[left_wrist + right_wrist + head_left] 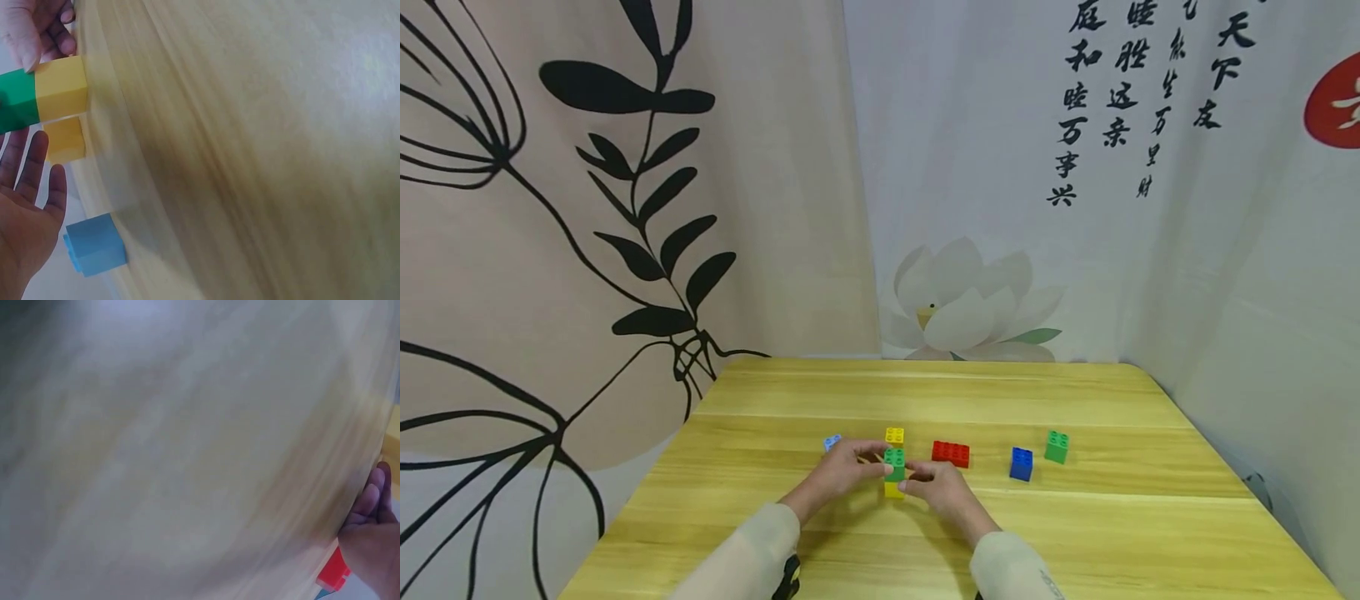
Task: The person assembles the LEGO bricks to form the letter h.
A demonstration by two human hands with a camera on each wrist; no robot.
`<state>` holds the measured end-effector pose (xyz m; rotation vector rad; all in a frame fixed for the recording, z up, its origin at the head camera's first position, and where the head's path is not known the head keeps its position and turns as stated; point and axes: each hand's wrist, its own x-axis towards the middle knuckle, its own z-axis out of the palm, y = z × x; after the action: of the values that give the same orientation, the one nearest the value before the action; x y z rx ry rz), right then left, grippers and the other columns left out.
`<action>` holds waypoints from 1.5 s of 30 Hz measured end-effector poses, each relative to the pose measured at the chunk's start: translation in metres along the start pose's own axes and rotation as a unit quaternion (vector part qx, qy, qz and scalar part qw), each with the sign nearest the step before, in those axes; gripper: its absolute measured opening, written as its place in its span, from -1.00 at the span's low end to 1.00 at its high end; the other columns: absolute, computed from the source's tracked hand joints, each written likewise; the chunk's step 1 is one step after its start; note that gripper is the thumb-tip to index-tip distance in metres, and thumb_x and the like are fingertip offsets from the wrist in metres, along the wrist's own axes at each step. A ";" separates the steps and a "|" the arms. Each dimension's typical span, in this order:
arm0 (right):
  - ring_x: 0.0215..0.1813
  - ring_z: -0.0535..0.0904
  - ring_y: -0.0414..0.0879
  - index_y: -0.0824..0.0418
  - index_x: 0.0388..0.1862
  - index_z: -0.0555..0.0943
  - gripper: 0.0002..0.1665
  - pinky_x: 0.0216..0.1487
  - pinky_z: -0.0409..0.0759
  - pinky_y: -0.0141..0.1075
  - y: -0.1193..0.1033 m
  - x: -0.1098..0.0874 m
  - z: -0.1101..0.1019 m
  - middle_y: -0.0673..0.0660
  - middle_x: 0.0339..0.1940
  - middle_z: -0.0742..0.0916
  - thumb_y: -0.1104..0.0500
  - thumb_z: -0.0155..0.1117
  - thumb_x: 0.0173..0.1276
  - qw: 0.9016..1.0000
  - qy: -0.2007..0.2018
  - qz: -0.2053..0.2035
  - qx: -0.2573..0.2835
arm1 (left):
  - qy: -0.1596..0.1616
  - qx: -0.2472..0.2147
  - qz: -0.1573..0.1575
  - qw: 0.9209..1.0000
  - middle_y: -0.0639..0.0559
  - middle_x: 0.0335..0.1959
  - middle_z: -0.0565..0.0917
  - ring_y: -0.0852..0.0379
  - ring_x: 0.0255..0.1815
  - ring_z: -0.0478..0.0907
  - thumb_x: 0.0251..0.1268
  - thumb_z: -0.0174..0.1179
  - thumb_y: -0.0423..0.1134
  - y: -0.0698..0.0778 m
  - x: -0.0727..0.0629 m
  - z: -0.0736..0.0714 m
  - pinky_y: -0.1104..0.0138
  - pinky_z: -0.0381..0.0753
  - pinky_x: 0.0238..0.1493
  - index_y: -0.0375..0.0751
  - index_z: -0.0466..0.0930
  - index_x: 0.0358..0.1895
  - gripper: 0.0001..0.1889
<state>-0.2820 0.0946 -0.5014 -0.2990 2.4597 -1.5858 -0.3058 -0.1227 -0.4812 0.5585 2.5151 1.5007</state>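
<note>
So, a green plastic block (894, 464) sits on a yellow plastic block (892, 491), on or just over the wooden table (1120, 533). The left hand (842, 468) pinches green; the right hand (942, 487), fingers bent, holds yellow. Joining them seems underway, and likely needs a straight push.

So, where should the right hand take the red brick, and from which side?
Probably across the middle of its two long sides, thumb on the near one, coming down from above. The red brick lies studs up with its length running left to right, and no other block touches it; the right hand is just on its near side.
</note>
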 end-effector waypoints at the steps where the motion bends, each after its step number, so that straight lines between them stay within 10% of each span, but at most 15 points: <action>1: 0.14 0.58 0.17 0.25 0.29 0.57 -0.37 0.10 0.54 0.11 0.000 0.000 0.000 0.25 0.13 0.67 -0.03 0.40 0.33 1.000 0.002 -0.003 -0.002 | 0.000 -0.003 -0.003 1.000 0.08 -0.14 0.67 0.08 -0.12 0.55 0.33 0.32 -0.05 0.000 0.000 0.001 0.23 0.57 -0.17 -0.12 0.65 0.16 -0.60; 16: 0.11 0.60 0.15 0.28 0.25 0.60 -0.42 0.08 0.56 0.08 0.001 -0.001 0.000 0.26 0.11 0.68 0.03 0.41 0.33 1.000 0.005 -0.017 -0.004 | 0.045 -0.059 -0.002 0.997 0.02 -0.01 0.66 0.02 0.02 0.56 0.32 0.33 -0.07 -0.007 -0.005 0.011 0.13 0.59 0.01 -0.17 0.61 0.11 -0.62; 45: 0.13 0.58 0.16 0.25 0.23 0.61 -0.42 0.10 0.54 0.11 0.000 0.000 0.001 0.24 0.14 0.68 0.01 0.42 0.32 1.000 0.007 0.000 -0.004 | 0.017 -0.026 0.003 1.000 0.08 0.06 0.64 0.03 0.05 0.51 0.42 0.21 0.00 -0.006 -0.005 0.010 0.09 0.56 0.01 -0.04 0.59 0.16 -0.65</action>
<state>-0.2820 0.0936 -0.5021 -0.2913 2.4771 -1.5829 -0.2995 -0.1193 -0.4917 0.5379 2.4947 1.5856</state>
